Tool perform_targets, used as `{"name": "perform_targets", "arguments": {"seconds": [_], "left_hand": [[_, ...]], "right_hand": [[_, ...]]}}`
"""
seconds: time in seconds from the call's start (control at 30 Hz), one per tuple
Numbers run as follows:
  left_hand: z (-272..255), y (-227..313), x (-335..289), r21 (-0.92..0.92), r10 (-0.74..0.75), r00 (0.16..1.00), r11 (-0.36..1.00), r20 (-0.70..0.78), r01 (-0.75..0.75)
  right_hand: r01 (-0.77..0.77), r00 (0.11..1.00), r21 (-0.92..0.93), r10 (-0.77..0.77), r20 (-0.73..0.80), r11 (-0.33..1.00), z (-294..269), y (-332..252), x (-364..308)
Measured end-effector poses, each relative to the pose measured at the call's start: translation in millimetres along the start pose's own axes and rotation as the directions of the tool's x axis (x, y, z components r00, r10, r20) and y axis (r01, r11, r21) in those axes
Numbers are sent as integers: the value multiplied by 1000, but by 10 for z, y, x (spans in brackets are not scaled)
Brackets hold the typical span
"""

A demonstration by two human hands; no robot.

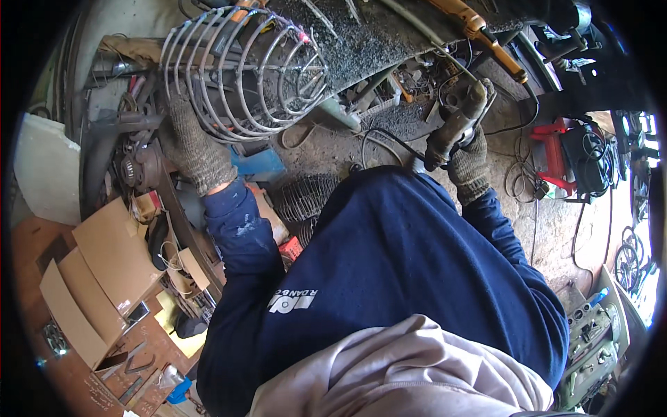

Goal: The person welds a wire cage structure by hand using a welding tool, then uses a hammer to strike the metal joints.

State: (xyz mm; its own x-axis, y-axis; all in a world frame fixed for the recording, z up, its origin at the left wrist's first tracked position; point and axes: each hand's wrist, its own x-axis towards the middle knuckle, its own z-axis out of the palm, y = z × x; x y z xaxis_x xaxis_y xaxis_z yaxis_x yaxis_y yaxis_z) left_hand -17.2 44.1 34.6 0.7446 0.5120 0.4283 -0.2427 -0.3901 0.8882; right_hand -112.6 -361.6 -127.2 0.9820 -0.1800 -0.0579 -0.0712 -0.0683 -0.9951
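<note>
A rounded cage of bent metal rods (240,67) rests at the front edge of a dark workbench (368,45), upper left of centre. My left hand (198,147), in a grey-brown knit glove, grips the cage's near left side; its fingertips are partly hidden by the rods. My right hand (472,165), gloved the same way, is closed round a dirty brown power tool that looks like an angle grinder (457,125). The tool is held to the right, apart from the cage, its head pointing up and away from me. A dark cord runs beside it.
An orange power tool (479,35) lies on the bench at upper right. Below are a stack of wire pieces (306,198), a blue sheet (257,161) and loose cables (521,177). Cardboard boxes (111,264) stand left; a red stand (554,156) and green machine (590,354) are right.
</note>
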Motion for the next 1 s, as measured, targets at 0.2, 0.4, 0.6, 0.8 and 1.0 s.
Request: {"name": "perform_targets", "arguments": {"seconds": [0.2, 0.4, 0.6, 0.8, 1.0], "left_hand": [[-35, 136, -72, 84, -19, 1000, 996, -14, 20], [-97, 122, -70, 377, 355, 929, 850, 109, -369], [76, 361, -96, -46, 99, 993, 994, -61, -102], [107, 410, -98, -23, 89, 988, 995, -123, -93], [-26, 299, -1, 89, 94, 996, 992, 5, -94]], "right_hand": [[-64, 998, 41, 64, 17, 997, 33, 11, 39], [-50, 997, 155, 41, 60, 987, 88, -51, 62], [-23, 999, 169, 14, 52, 985, 118, -51, 81], [-25, 999, 153, 17, 51, 988, 113, -73, 86], [-21, 999, 18, 20, 37, 1000, 118, 9, 76]]}}
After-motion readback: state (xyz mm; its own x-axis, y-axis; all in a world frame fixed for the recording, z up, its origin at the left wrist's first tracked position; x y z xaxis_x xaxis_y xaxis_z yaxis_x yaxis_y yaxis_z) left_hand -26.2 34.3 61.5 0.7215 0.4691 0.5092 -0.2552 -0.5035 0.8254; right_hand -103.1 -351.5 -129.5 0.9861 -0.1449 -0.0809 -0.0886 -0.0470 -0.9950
